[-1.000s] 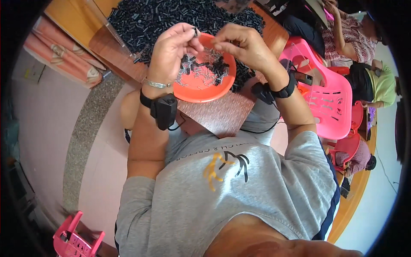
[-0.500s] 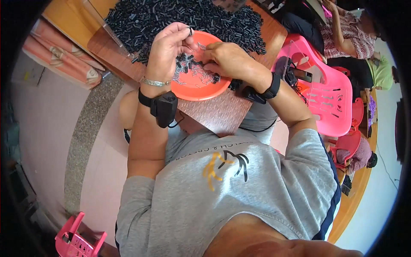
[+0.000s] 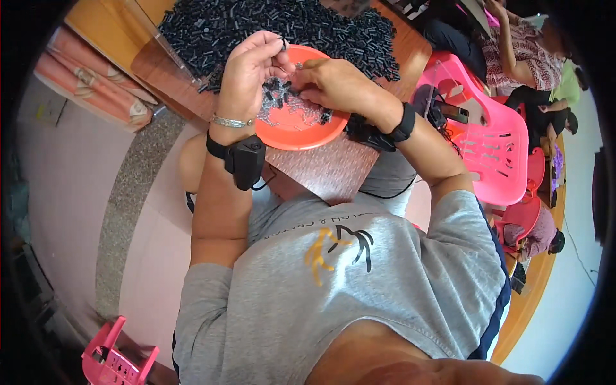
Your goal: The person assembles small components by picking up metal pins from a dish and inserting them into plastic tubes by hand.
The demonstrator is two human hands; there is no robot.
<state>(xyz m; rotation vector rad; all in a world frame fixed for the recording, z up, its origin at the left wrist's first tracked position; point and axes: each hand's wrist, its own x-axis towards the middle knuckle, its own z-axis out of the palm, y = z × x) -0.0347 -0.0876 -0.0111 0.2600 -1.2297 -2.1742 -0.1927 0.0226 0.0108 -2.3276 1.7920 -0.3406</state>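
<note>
My left hand is raised over the left rim of a round orange bowl. Its thumb and forefinger are pinched on a small black cylindrical piece. My right hand hangs over the bowl's right side, close beside the left fingers. Its fingers are pressed together, and whatever they hold is too small to make out. Inside the bowl lie many thin, silvery pins and some short black pieces.
Behind the bowl, a large heap of short black cylinders covers much of the brown table. A pink plastic chair stands at the right, another pink chair at lower left. Other people sit at the far right.
My right hand has shifted slightly left and up, nearer my left fingers. My left hand has barely moved and still pinches the black piece. A person at the far right has changed posture.
</note>
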